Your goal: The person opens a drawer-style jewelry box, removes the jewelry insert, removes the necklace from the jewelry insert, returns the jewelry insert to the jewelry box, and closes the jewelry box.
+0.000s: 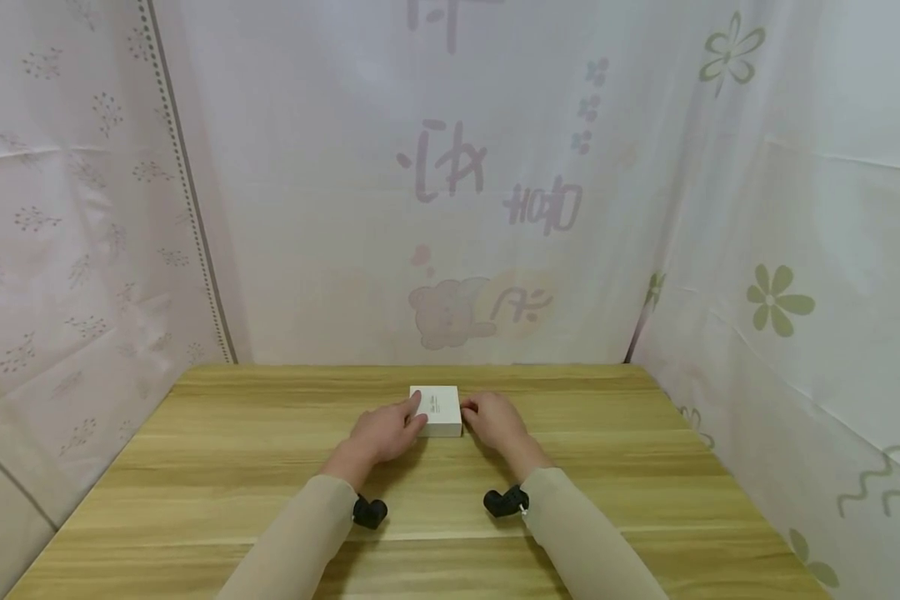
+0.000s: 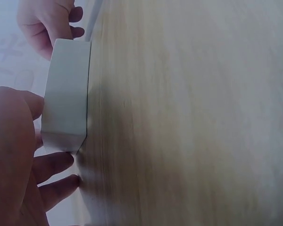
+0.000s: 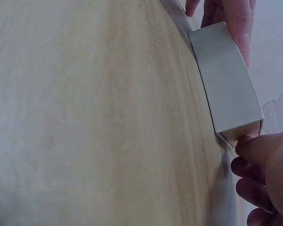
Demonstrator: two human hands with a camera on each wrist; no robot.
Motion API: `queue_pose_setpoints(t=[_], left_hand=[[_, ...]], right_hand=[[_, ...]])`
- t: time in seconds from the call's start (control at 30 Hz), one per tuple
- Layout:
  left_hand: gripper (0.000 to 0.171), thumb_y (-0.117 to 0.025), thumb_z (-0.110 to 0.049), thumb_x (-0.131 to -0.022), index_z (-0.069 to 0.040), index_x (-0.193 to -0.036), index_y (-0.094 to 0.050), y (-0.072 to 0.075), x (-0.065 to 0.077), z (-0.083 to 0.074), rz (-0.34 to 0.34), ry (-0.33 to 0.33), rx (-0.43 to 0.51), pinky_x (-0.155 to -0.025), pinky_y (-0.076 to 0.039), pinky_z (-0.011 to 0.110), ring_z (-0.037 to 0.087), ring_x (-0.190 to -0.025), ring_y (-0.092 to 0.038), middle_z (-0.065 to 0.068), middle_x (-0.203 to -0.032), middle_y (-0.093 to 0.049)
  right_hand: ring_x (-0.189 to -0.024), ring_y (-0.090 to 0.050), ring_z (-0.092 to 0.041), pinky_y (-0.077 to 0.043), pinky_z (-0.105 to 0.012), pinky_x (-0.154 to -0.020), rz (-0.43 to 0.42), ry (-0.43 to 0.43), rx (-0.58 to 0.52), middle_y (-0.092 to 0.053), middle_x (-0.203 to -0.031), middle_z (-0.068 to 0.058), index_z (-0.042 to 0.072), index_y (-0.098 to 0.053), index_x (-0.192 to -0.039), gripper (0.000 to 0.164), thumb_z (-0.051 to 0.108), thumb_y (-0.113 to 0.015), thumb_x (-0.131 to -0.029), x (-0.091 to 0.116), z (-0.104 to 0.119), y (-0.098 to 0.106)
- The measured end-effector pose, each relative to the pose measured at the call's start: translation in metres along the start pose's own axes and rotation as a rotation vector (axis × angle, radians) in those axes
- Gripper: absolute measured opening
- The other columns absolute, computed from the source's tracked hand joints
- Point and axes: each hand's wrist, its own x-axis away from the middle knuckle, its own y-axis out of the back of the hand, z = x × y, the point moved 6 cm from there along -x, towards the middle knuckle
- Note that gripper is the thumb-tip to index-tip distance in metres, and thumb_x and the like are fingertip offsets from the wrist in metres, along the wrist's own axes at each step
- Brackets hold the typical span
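Note:
A small white box (image 1: pixel 441 417) with fine dark print on its lid lies flat on the wooden table (image 1: pixel 622 467). My left hand (image 1: pixel 384 432) grips its left end, thumb over the top and other fingers low at the side. At the opposite end is my right hand (image 1: pixel 497 422), fingers curled and a fingertip at the box's edge. In the right wrist view, that end of the box (image 3: pixel 228 80) shows a tan, slightly recessed face with the right thumb (image 3: pixel 249 147) against it. The long front side of the box (image 2: pixel 68 87) is plain in the left wrist view.
A pale printed curtain (image 1: pixel 330 208) hangs behind the table's back edge, with more curtain at both sides. Each sleeved wrist carries a black camera mount, the left mount (image 1: pixel 370 512) and the right mount (image 1: pixel 504 502), low over the table.

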Motion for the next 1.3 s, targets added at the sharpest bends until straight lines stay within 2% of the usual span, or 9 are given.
queue_pose_setpoints(t=[0.4, 0.73, 0.8, 0.87, 1.03, 1.13, 1.3], left_hand=[[0.064, -0.047, -0.052, -0.115, -0.021, -0.171, -0.043, 0.0001, 0.0017, -0.0003, -0.017, 0.002, -0.020, -0.112, -0.053, 0.063, 0.037, -0.141, -0.066, 0.009, -0.160, -0.063], [0.064, -0.047, -0.054, -0.115, -0.022, -0.170, -0.045, -0.0003, 0.0012, 0.0001, -0.026, 0.002, -0.030, -0.107, -0.055, 0.064, 0.039, -0.134, -0.070, 0.011, -0.154, -0.068], [0.064, -0.047, -0.054, -0.115, -0.022, -0.170, -0.045, 0.0000, 0.0014, -0.0004, -0.026, 0.001, -0.029, -0.107, -0.055, 0.063, 0.040, -0.134, -0.070, 0.011, -0.154, -0.068], [0.064, -0.047, -0.055, -0.115, -0.023, -0.170, -0.045, -0.0004, 0.0010, -0.0002, -0.028, -0.002, -0.027, -0.110, -0.053, 0.065, 0.041, -0.139, -0.066, 0.011, -0.162, -0.061], [0.063, -0.051, -0.047, -0.115, -0.011, -0.167, -0.048, -0.0004, -0.0006, -0.0003, -0.057, -0.087, 0.017, -0.127, -0.041, 0.064, 0.041, -0.158, -0.048, 0.014, -0.178, -0.039], [0.062, -0.057, -0.039, -0.115, -0.002, -0.164, -0.049, 0.0002, -0.0022, -0.0011, -0.062, -0.146, 0.083, -0.130, -0.040, 0.055, 0.040, -0.160, -0.045, 0.017, -0.177, -0.039], [0.059, -0.060, -0.033, -0.114, 0.000, -0.162, -0.051, 0.0013, -0.0062, -0.0018, -0.052, -0.167, 0.142, -0.129, -0.040, 0.056, 0.042, -0.158, -0.047, 0.021, -0.173, -0.044]], right_hand=[[-0.087, -0.068, -0.016, -0.061, -0.044, -0.089, -0.005, -0.014, 0.012, -0.080, -0.100, 0.002, 0.021, -0.083, -0.104, 0.013, 0.020, -0.070, -0.109, -0.0022, -0.0048, -0.0034], [-0.091, -0.071, -0.018, -0.062, -0.045, -0.089, -0.002, 0.003, 0.020, -0.081, -0.104, 0.000, 0.019, -0.083, -0.106, 0.013, 0.020, -0.070, -0.109, -0.0016, -0.0029, -0.0022], [-0.093, -0.072, -0.018, -0.062, -0.045, -0.090, -0.003, 0.003, 0.015, -0.081, -0.105, 0.001, 0.019, -0.083, -0.106, 0.013, 0.020, -0.070, -0.109, -0.0004, -0.0028, -0.0019], [-0.093, -0.072, -0.018, -0.061, -0.045, -0.090, -0.005, 0.004, 0.013, -0.080, -0.104, 0.001, 0.019, -0.083, -0.105, 0.013, 0.020, -0.070, -0.109, 0.0002, -0.0027, -0.0009], [-0.094, -0.072, -0.018, -0.061, -0.045, -0.090, -0.005, -0.003, 0.011, -0.081, -0.104, 0.001, 0.019, -0.083, -0.105, 0.014, 0.020, -0.070, -0.109, 0.0000, -0.0034, -0.0017], [-0.094, -0.072, -0.018, -0.061, -0.044, -0.090, -0.007, -0.001, 0.011, -0.081, -0.104, 0.001, 0.019, -0.083, -0.104, 0.013, 0.020, -0.071, -0.108, -0.0004, -0.0041, -0.0032], [-0.094, -0.072, -0.018, -0.061, -0.045, -0.089, -0.006, 0.004, 0.013, -0.080, -0.104, 0.001, 0.019, -0.083, -0.105, 0.013, 0.020, -0.071, -0.109, -0.0009, -0.0038, -0.0013]])
